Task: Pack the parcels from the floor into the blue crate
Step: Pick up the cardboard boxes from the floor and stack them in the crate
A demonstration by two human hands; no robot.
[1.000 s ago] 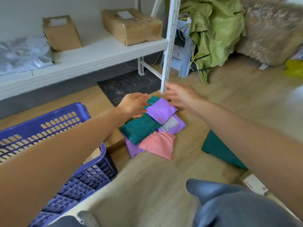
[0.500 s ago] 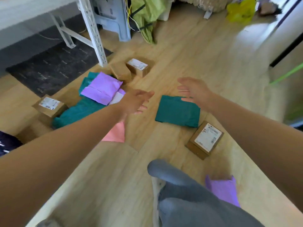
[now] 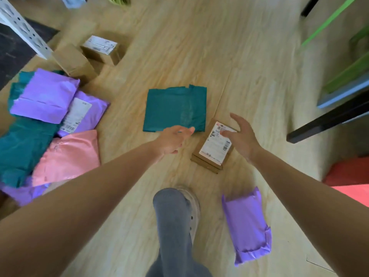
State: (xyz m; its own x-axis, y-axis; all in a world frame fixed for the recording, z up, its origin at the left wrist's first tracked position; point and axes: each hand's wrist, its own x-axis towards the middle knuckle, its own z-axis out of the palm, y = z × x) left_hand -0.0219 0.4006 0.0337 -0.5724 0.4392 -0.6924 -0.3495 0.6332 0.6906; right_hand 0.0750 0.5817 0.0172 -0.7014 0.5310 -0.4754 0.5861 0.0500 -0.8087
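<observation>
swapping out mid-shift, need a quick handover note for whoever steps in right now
Left grip: open, holds nothing, fingers reaching toward the near edge of the lone teal mailer.
Right grip: open, empty, spread over the labelled cardboard box beside that mailer; contact cannot be told.
Also on the floor: purple mailer lower right, a pile of purple, teal and pink mailers at left, two cardboard boxes beyond it.
Blue crate: out of view, so nothing packed can be confirmed.
Left: every parcel seen needs packing.
</observation>
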